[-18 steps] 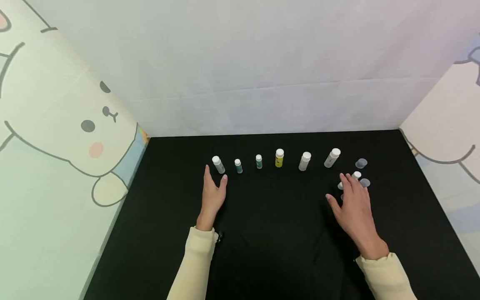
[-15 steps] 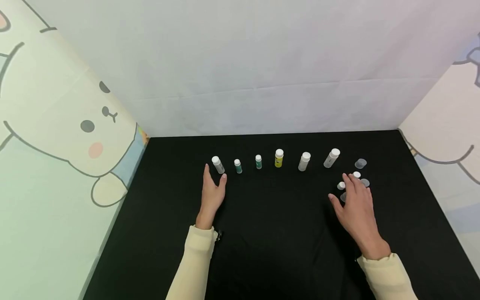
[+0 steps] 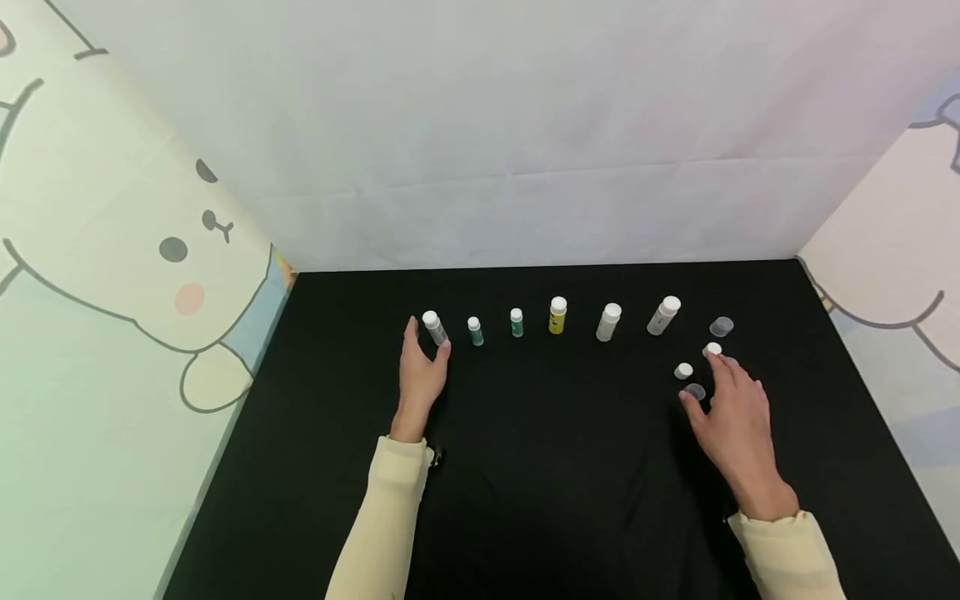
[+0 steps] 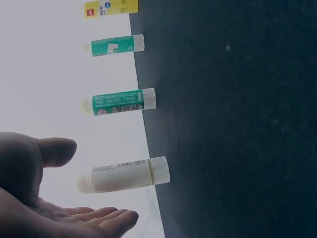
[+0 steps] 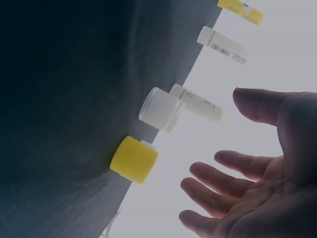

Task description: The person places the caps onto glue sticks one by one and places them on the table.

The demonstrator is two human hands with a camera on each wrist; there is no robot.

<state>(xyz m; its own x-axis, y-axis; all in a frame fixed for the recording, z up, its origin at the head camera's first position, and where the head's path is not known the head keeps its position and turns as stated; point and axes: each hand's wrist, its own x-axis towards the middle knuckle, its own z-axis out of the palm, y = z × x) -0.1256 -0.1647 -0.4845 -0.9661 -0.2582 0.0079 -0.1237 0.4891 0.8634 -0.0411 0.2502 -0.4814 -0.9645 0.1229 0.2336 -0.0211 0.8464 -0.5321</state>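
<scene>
At the left end of the row stands a white glue stick (image 3: 435, 328), upright. My left hand (image 3: 422, 379) is spread at its near side, thumb right of it and fingers left; the left wrist view shows a gap between thumb and stick (image 4: 121, 176). My right hand (image 3: 735, 417) is over the loose caps, fingers extended and slightly bent. Its fingertips overlap a small white-topped piece (image 3: 714, 348); its thumb is by a translucent cap (image 3: 695, 391). The right wrist view has a yellow cap (image 5: 133, 159) and a translucent cap (image 5: 161, 109) beyond the fingers.
Two green glue sticks (image 3: 476, 332), a yellow one (image 3: 557, 317) and two white ones (image 3: 609, 323) continue the row rightward. Another white-topped piece (image 3: 683, 371) and a translucent cap (image 3: 722, 326) lie at the right. A black cloth (image 3: 540, 467) covers the table, with a pale backdrop (image 3: 525, 125) behind.
My right hand has shifted right and slightly nearer, uncovering the white-topped piece and translucent cap by the thumb. The left hand has edged slightly forward toward the leftmost glue stick.
</scene>
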